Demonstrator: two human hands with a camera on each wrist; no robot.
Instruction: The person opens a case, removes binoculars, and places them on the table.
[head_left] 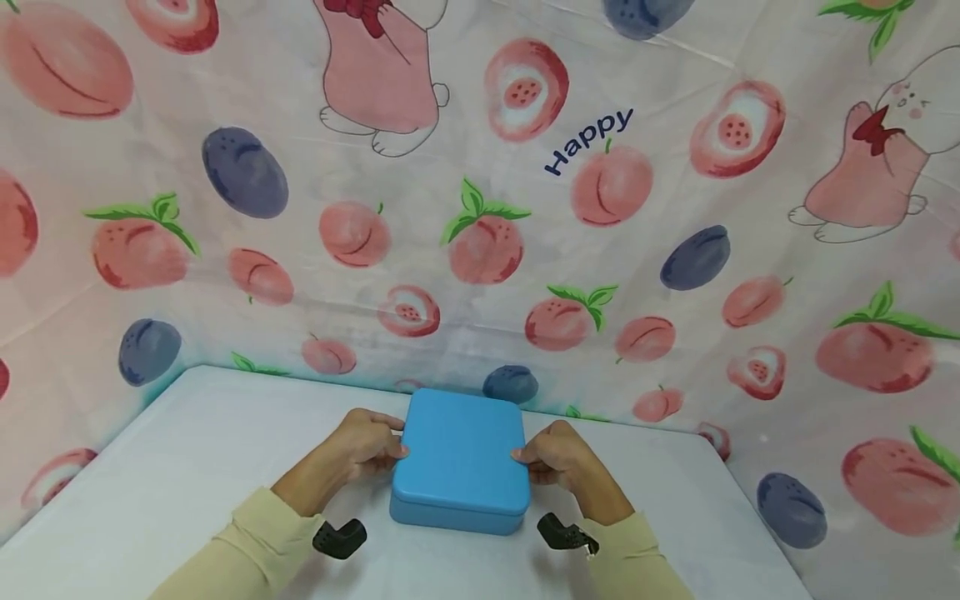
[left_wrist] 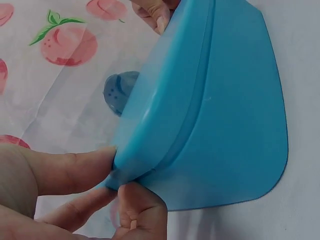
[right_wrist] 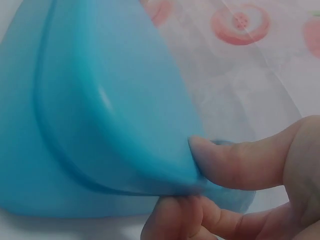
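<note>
A blue box (head_left: 459, 517) with rounded corners sits on the white table, its matching lid (head_left: 465, 446) on top. My left hand (head_left: 367, 442) grips the lid's left edge, thumb on top and curled fingers beneath the rim. On the opposite side my right hand (head_left: 558, 458) pinches the lid's right edge in the same way. The left wrist view shows the left thumb (left_wrist: 75, 170) against the lid's edge, with a seam between lid and box. In the right wrist view the right thumb (right_wrist: 240, 160) presses the lid's rim from above. What the box holds is hidden.
The white table (head_left: 247, 442) spreads out on both sides of the box. Behind it hangs a cloth (head_left: 420, 200) printed with peaches, plums and rabbits. A black wrist device (head_left: 340, 539) shows by the left sleeve, another black device (head_left: 561, 532) by the right.
</note>
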